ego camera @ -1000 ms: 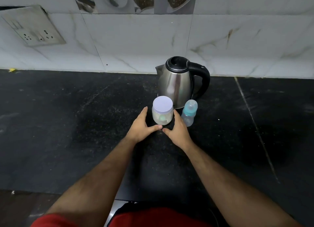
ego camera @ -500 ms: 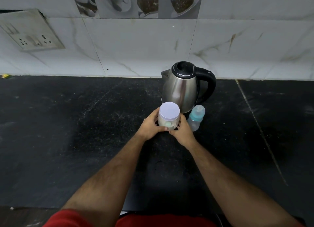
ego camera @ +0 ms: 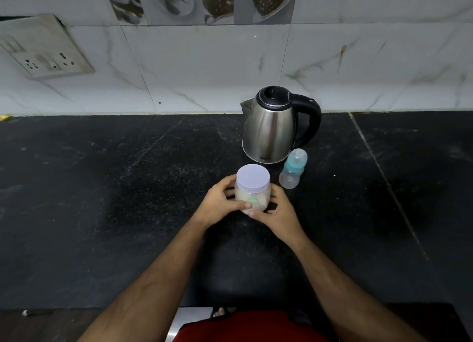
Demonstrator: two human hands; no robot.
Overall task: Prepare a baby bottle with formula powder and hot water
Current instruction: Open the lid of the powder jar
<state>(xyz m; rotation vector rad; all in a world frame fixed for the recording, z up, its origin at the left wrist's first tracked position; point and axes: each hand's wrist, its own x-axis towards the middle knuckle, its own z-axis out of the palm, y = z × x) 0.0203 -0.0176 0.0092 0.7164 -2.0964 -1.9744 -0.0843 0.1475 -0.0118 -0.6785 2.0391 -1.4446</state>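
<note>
Both your hands are wrapped on the formula jar, near centre of the counter.

Black speckled stone counter runs under everything. Stainless steel electric kettle with black lid and handle sits far centre-right, by the wall. Your left hand and right hand grip the clear plastic jar of pale powder with a white screw lid from either side, fingers curled tight on its body, lid on. Small clear baby bottle with teal collar stands just right of the jar, near the kettle base, apart from your hands.
</note>
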